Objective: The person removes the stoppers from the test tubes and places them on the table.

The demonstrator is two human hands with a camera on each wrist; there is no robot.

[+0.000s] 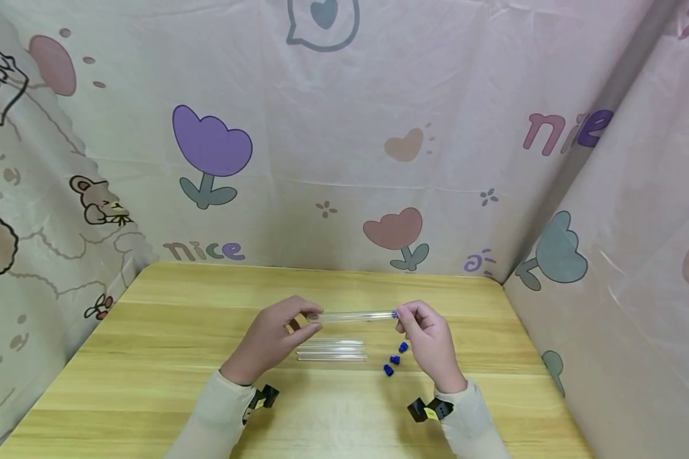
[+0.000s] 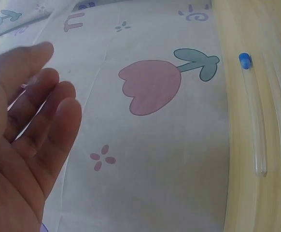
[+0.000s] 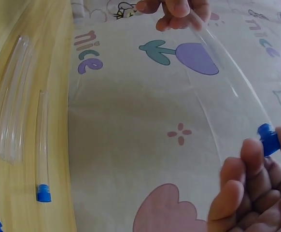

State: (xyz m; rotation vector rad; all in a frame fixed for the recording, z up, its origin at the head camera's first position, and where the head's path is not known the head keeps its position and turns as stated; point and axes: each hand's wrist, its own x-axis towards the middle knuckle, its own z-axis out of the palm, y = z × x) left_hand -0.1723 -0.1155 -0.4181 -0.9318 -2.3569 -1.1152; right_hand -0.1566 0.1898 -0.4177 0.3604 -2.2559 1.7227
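Note:
A clear tube (image 1: 356, 316) is held level above the table. My left hand (image 1: 275, 338) pinches its left end between thumb and fingers; in the left wrist view that hand (image 2: 29, 130) shows curved fingers, with the tube out of sight. At the other end, my right hand (image 1: 433, 344) grips a blue cap (image 3: 270, 140) between thumb and fingertips, the cap at the mouth of the tube (image 3: 239, 82). How far it is seated I cannot tell. Another tube with a blue cap (image 3: 44, 193) lies on the table, also seen in the left wrist view (image 2: 256, 125).
Several uncapped clear tubes (image 1: 331, 350) lie side by side on the wooden table (image 1: 149, 357), below the held tube. Three loose blue caps (image 1: 395, 360) rest beside them, near my right hand. A patterned cloth (image 1: 321, 127) hangs behind the table and along both sides.

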